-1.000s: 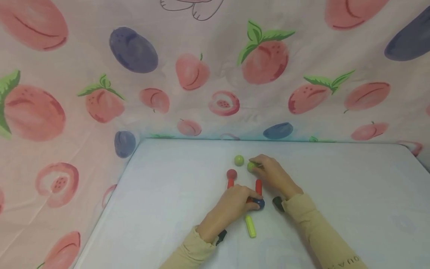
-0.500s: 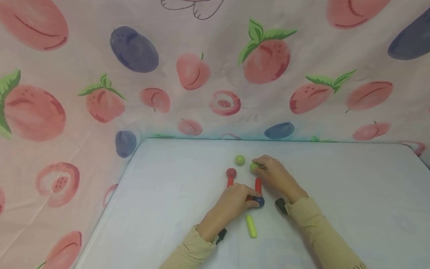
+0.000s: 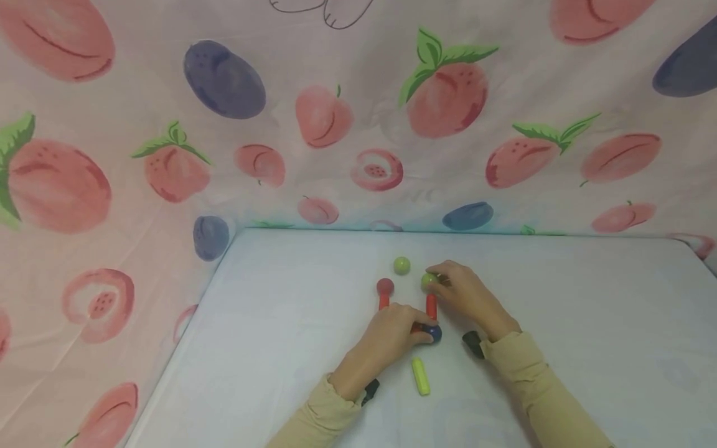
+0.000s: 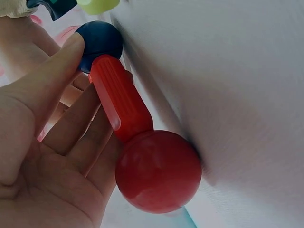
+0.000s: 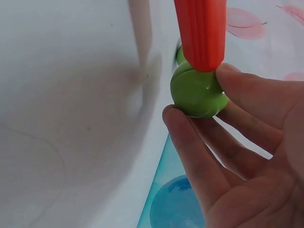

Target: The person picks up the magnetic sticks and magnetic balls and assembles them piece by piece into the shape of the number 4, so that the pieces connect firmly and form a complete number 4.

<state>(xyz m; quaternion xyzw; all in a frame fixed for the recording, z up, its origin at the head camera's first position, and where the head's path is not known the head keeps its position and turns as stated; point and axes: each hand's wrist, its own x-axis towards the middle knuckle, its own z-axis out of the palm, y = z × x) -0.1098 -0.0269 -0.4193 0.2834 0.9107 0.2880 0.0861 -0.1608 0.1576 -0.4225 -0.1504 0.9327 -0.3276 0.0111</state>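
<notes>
My left hand [image 3: 392, 330] pinches a blue ball [image 3: 434, 334] of a toy building set. From this ball a red rod [image 4: 121, 99] runs to a red ball [image 4: 159, 171], shown in the left wrist view. Another red rod [image 3: 431, 307] points from the blue ball toward the back. My right hand [image 3: 467, 295] holds a green ball [image 5: 197, 90] between thumb and fingers. In the right wrist view, the far end of a red rod [image 5: 204, 33] meets the green ball's surface; whether it sits in a hole I cannot tell.
A second green ball [image 3: 401, 266] lies on the white table [image 3: 291, 298], left of and behind my right hand. A yellow-green rod [image 3: 421, 376] lies in front of my left hand. Fruit-patterned cloth [image 3: 313, 56] hangs behind the table and along its left side.
My right hand has brought the green ball slightly right and nearer, up to the red rod's end. My left hand stays nearly still on the blue ball.
</notes>
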